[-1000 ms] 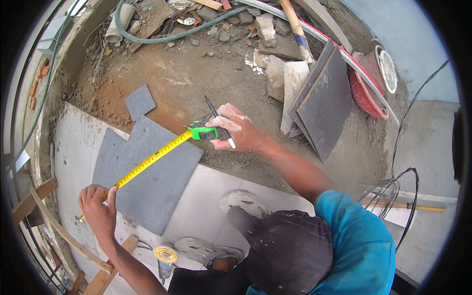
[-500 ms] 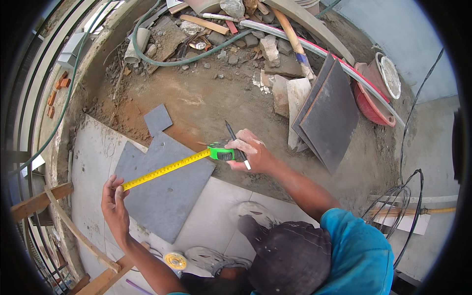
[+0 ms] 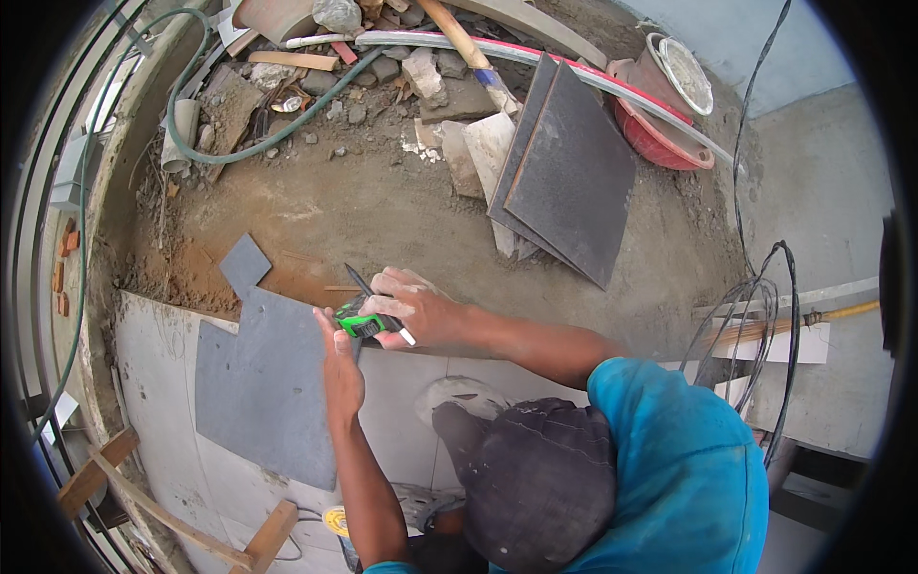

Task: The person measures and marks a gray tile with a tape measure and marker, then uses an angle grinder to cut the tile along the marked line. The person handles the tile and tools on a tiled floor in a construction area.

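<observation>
A green and black tape measure (image 3: 361, 325) is in my right hand (image 3: 413, 304), with its yellow blade no longer showing. The same hand also holds a dark marker (image 3: 356, 277) with a white end, slanting across the fingers. My left hand (image 3: 342, 368) meets the left end of the tape measure, its fingers pressed together against it. Below both hands lies a grey tile (image 3: 263, 383) with a notched upper left corner. Just beyond that corner a small square grey piece of tile (image 3: 245, 264) lies on the soil.
Two large dark tiles (image 3: 574, 172) lean at the right among broken stones. Behind them are a red basin (image 3: 660, 139) and a long red-edged bar (image 3: 535, 55). A green hose (image 3: 253, 151) curves across rubble. Loose black cables (image 3: 765, 306) hang at the right. Wooden strips (image 3: 268, 536) lie lower left.
The yellow blade, stretched across the grey tile before, has gone back into its case. My hands have come together, and the view has shifted, so the surroundings sit further left and up.
</observation>
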`<state>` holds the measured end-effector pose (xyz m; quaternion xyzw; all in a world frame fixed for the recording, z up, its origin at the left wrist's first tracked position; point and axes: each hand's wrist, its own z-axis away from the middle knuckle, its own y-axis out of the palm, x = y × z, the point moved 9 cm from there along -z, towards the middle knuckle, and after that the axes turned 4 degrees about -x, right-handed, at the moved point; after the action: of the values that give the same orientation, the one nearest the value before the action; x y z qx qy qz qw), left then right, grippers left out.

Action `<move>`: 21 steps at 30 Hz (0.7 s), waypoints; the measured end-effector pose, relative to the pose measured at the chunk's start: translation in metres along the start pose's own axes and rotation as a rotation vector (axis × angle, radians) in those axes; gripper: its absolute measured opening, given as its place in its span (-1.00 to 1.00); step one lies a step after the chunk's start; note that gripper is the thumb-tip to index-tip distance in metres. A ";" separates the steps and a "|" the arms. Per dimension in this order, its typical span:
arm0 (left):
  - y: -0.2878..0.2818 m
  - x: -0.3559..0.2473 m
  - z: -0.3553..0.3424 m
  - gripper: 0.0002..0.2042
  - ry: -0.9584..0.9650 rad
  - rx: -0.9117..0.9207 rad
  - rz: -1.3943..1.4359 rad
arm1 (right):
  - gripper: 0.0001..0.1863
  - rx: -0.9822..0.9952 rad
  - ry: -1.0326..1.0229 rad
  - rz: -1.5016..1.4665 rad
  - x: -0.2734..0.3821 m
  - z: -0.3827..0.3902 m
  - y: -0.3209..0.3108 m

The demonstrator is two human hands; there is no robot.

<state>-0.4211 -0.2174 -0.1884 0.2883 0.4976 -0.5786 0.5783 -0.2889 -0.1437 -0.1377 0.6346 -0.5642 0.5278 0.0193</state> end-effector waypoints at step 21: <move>-0.129 -0.044 0.081 -0.40 0.084 0.147 -0.887 | -0.59 -0.147 0.356 0.716 -0.181 0.088 -0.021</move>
<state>-0.5180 -0.2952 -0.0893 0.1106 0.5538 -0.7921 0.2315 -0.1815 -0.0649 -0.2899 0.2937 -0.7735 0.5611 -0.0228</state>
